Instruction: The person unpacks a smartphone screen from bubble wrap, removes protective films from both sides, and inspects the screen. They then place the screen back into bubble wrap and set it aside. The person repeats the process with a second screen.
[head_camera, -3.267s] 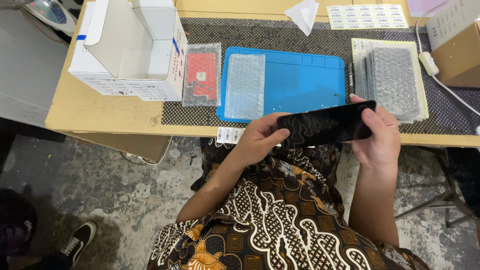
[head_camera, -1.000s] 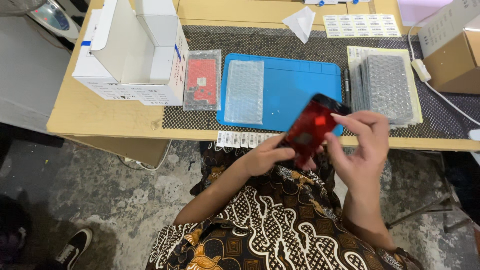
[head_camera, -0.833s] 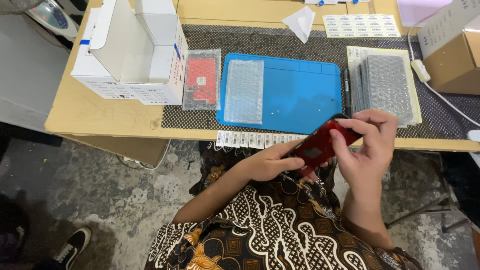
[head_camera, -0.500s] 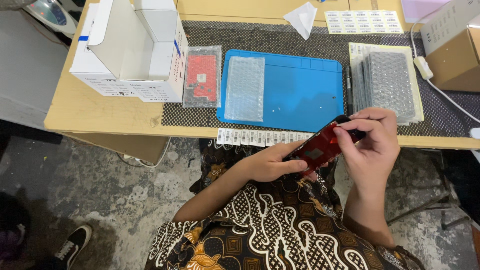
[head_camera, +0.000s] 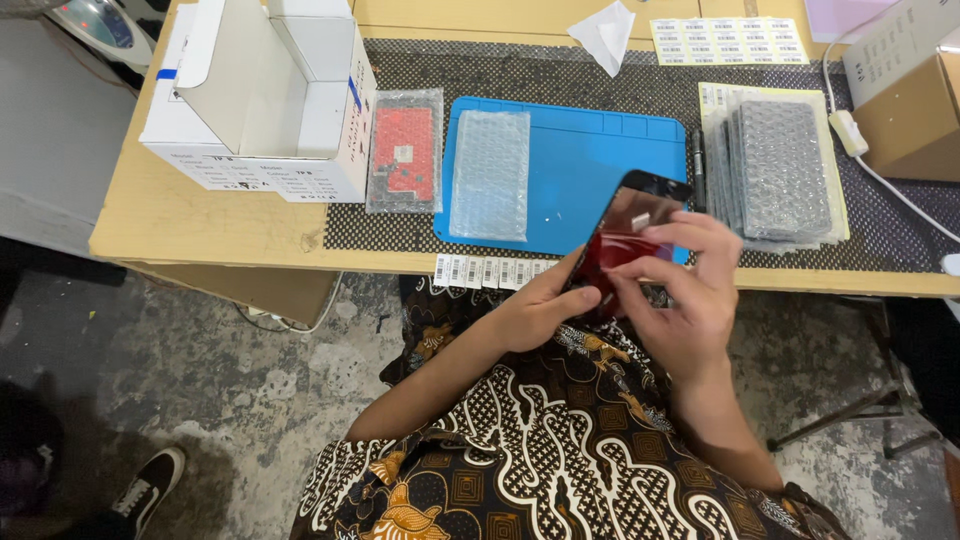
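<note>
- Centre frame, left hand (head_camera: 535, 312) grips a red-backed phone screen (head_camera: 628, 232) from below.
- Right hand (head_camera: 690, 290) pinches its edge, above the blue mat (head_camera: 590, 160).

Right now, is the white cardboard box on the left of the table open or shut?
Open. The white cardboard box has its lid flap standing up and its flaps spread, so the pale inside walls show. What it holds cannot be told.

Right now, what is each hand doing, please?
Left hand: closed on the lower end of the phone screen panel.
Right hand: fingers pinching the same panel at its face.
</note>
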